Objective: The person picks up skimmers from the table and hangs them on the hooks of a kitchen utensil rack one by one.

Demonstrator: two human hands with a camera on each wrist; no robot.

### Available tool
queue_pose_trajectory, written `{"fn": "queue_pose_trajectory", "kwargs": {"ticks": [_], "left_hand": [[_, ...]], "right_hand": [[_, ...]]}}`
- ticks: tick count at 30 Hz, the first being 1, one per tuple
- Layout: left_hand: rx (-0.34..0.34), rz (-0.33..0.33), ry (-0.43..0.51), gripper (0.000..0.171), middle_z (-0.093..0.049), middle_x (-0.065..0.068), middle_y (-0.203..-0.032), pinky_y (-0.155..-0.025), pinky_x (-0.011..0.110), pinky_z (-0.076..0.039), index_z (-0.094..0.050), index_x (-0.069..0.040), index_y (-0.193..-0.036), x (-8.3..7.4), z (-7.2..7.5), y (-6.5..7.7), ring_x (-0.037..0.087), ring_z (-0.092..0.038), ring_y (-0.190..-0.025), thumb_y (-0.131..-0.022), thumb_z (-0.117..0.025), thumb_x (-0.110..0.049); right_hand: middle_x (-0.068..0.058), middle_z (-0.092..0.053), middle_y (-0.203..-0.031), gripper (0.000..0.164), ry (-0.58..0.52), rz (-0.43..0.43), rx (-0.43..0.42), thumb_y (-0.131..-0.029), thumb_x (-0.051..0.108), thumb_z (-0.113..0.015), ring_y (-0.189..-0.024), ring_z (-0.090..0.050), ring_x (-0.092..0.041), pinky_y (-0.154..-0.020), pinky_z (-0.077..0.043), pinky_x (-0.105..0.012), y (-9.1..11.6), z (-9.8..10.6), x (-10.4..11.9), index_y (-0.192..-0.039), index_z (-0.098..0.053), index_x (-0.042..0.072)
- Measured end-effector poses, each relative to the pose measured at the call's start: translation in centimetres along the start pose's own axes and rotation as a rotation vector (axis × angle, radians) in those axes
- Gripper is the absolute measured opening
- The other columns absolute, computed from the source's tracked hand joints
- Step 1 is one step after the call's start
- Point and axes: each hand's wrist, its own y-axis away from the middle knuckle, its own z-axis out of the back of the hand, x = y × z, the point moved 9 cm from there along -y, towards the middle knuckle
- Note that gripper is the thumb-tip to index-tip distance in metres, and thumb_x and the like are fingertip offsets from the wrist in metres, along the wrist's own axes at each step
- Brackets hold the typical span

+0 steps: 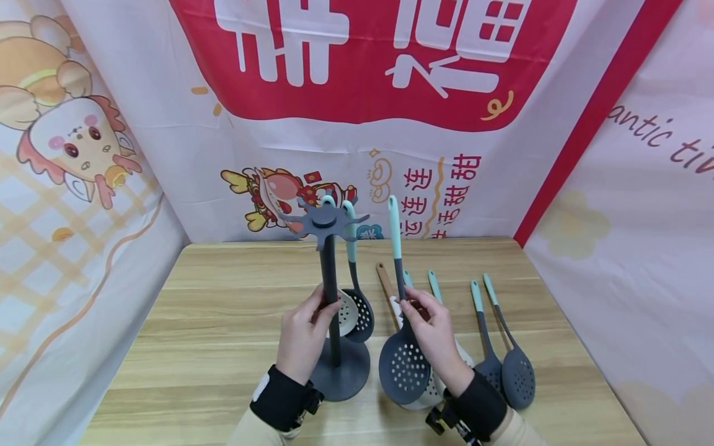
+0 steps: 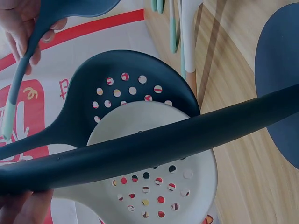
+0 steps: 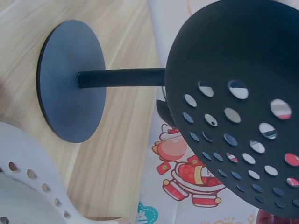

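Observation:
My left hand [image 1: 304,334] grips the pole of a dark grey utensil stand [image 1: 328,266], which stands upright on its round base. Two skimmers hang from its hooked top: a dark grey one [image 1: 365,313] with a mint handle and a white one [image 2: 145,186], partly behind the pole. In my right hand [image 1: 437,337], the neck of another dark grey skimmer [image 1: 401,371] is pinched, its mint handle up and its perforated bowl down. It is held to the right of the stand, apart from it. In the right wrist view its bowl [image 3: 219,51] covers the stand's upper part.
Several utensils lie on the wooden table [image 1: 223,347] under and beside my right hand, among them a white perforated one [image 3: 28,172] and one with a wooden handle [image 1: 383,275]. Two dark slotted utensils, a nearer one [image 1: 489,368] and a rounder one [image 1: 519,379], lie farther right. A printed cloth [image 1: 279,139] hangs behind.

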Motion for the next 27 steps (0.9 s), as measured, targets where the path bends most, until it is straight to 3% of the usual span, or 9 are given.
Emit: {"fn": "queue_pose_trajectory", "kwargs": {"ticks": [8,17,27], "left_hand": [[-0.019,0.028,0.001,0.033,-0.077,0.01,-0.101,-0.077,0.029,-0.061,-0.068,-0.008,-0.125,0.4,-0.1,0.0,0.019,-0.075,-0.091,-0.093,-0.068,-0.016],[-0.056,0.051,0.012,0.032,-0.077,0.009,-0.101,-0.075,0.03,-0.061,-0.07,-0.009,-0.12,0.6,-0.2,-0.1,0.019,-0.075,-0.09,-0.09,-0.071,-0.019],[-0.07,0.044,0.013,0.033,-0.077,0.008,-0.102,-0.076,0.032,-0.061,-0.071,-0.008,-0.12,0.4,-0.4,-0.2,0.022,-0.074,-0.095,-0.088,-0.073,-0.018]], "right_hand": [[-0.017,-0.069,-0.109,0.029,-0.043,0.089,-0.016,-0.096,0.002,-0.06,-0.089,-0.063,-0.009,-0.077,-0.056,-0.02,0.6,0.2,1.6,-0.125,-0.065,0.002],[-0.015,-0.07,-0.109,0.028,-0.072,0.129,-0.006,-0.095,0.002,-0.061,-0.091,-0.063,-0.011,-0.08,-0.057,-0.023,1.2,-0.1,2.7,-0.122,-0.067,0.003],[-0.017,-0.071,-0.106,0.025,-0.07,0.266,-0.023,-0.093,0.0,-0.063,-0.089,-0.064,-0.008,-0.081,-0.057,-0.022,1.9,0.1,3.9,-0.118,-0.068,0.001]]}}
